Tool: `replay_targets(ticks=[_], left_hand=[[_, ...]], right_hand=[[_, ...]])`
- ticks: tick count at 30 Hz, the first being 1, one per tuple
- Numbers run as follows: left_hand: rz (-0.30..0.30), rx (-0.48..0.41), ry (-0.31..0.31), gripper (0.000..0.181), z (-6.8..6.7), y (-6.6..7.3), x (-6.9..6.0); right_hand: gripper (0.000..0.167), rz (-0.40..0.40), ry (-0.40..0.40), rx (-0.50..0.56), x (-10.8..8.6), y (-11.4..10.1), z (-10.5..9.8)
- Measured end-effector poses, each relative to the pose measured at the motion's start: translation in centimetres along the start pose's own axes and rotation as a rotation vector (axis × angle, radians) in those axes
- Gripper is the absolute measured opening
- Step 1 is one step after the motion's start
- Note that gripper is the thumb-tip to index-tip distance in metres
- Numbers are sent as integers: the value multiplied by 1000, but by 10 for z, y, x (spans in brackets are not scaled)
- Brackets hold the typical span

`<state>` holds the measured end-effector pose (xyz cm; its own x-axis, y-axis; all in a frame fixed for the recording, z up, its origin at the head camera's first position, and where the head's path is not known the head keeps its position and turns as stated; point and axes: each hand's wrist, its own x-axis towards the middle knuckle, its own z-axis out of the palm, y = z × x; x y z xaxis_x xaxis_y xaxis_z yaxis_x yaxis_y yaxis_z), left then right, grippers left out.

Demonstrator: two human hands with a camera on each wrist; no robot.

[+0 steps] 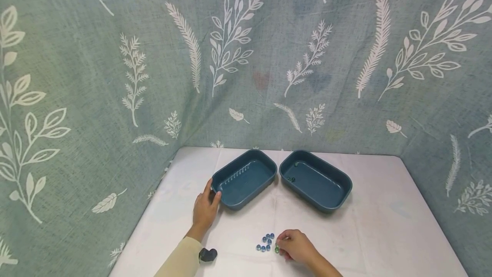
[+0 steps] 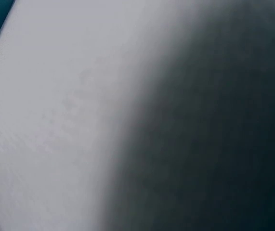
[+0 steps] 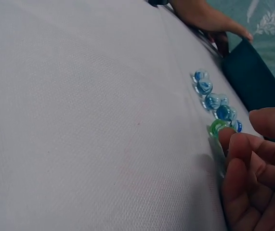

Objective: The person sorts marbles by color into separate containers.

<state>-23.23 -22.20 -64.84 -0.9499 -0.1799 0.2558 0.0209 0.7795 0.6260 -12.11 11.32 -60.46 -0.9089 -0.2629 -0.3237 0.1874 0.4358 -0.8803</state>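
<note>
On the white table, my left hand [image 1: 205, 211] touches the near left end of the left dark blue bin [image 1: 246, 203], its thumb at the rim. Only a blurred dark shape and white cloth fill the left wrist view. My right hand [image 1: 297, 246] is low over the table, fingers bent and a fingertip against a green marble [image 3: 218, 127]. In the right wrist view a gap shows between the uppermost digit and the other fingers. Part of the green marble hides behind the fingertip. Several blue marbles [image 3: 213, 101] lie grouped just left of that hand in the head view.
A second dark blue bin [image 1: 338, 174] stands to the right, angled the other way, with a few marbles [image 1: 291, 179] at its left end. A black object [image 1: 209, 254] sits beside the left sleeve. Leaf-patterned green cloth [image 1: 246, 110] hangs around the table.
</note>
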Motion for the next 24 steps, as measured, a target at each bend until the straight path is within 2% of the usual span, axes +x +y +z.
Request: replay_targets(ticks=[9,15,24], left_hand=[[2,-1,3,64,0,2,-1],[-9,-6,2,62,0,4,-1],[-1,-12,-8,64,-1,3,-2]], right_hand=[[9,12,1,-134,5,-3,3],[10,2,43,-208,8,-3,8],[8,15,59,-218,11,-3,10]])
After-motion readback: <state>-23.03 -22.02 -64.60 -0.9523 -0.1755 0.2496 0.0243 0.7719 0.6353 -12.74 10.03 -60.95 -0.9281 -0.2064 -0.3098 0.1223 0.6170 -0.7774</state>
